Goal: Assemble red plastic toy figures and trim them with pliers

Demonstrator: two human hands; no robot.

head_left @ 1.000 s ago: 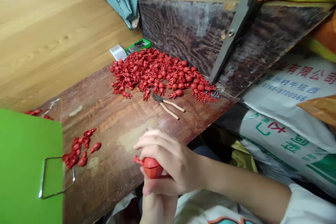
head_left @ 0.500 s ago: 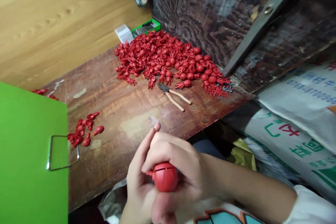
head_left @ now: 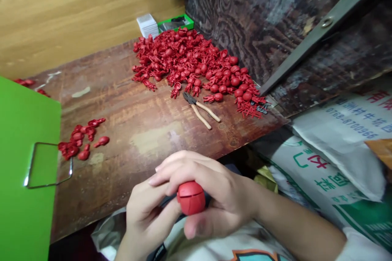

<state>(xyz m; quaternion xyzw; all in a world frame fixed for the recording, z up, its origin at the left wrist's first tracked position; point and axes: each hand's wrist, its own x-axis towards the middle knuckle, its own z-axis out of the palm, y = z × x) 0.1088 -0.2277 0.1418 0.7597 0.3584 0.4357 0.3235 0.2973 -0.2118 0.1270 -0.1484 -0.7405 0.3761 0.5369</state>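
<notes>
A round red plastic toy head point(head_left: 191, 199) with a dark seam across its upper part sits between my hands, just beyond the near table edge. My right hand point(head_left: 219, 191) grips it, index finger curled over the top and thumb beneath. From the left, my left hand point(head_left: 147, 206) closes in, its thumb against the head's side and its fingers bent behind the right fingers. Whatever joins the head on its far side is hidden by my fingers. Beyond my hands, pliers point(head_left: 199, 108) with pale handles lie on the wooden table point(head_left: 122, 106).
A large heap of red toy parts point(head_left: 183, 57) fills the back right. Several more red parts point(head_left: 79, 138) lie at left by a green panel point(head_left: 24, 142) with a wire handle. White cards point(head_left: 147, 26) and a green tray point(head_left: 190, 23) stand behind. Printed sacks point(head_left: 337, 163) are at right.
My left hand has shifted left and its fingers have bent down from pointing up. The right thumb has drawn away from the left palm. The camera view has turned slightly.
</notes>
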